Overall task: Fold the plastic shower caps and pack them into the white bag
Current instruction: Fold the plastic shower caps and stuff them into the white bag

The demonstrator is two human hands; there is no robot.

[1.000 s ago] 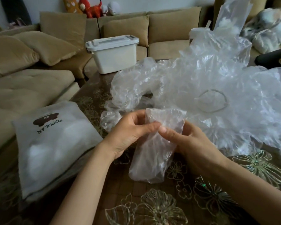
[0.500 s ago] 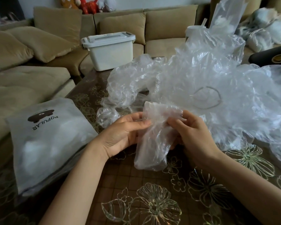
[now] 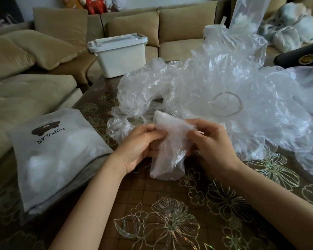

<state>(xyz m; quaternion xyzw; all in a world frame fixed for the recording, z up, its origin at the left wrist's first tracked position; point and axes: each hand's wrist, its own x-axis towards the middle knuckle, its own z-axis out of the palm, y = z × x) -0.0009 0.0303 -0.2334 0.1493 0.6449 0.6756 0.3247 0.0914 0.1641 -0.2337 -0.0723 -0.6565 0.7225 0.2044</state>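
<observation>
Fingers: left hand (image 3: pixel 139 147) and right hand (image 3: pixel 215 143) each pinch the top edge of 1 clear plastic shower cap (image 3: pixel 167 159), part-folded into a strip, hanging over the floral tabletop (image 3: pixel 170 222). Likely featherlight, limp, slippery; hold at creases. White printed bag (image 3: pixel 58 159) just left; heap of loose clear caps (image 3: pixel 224 91) crowds behind, right.

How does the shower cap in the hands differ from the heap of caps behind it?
The held shower cap is gathered into a narrow, folded strip; the heap of caps is puffed and crumpled, spreading far wider. The left hand and right hand pinch the held shower cap at its top; the heap of caps lies loose on the table. Both are clear, wrinkled plastic.
</observation>
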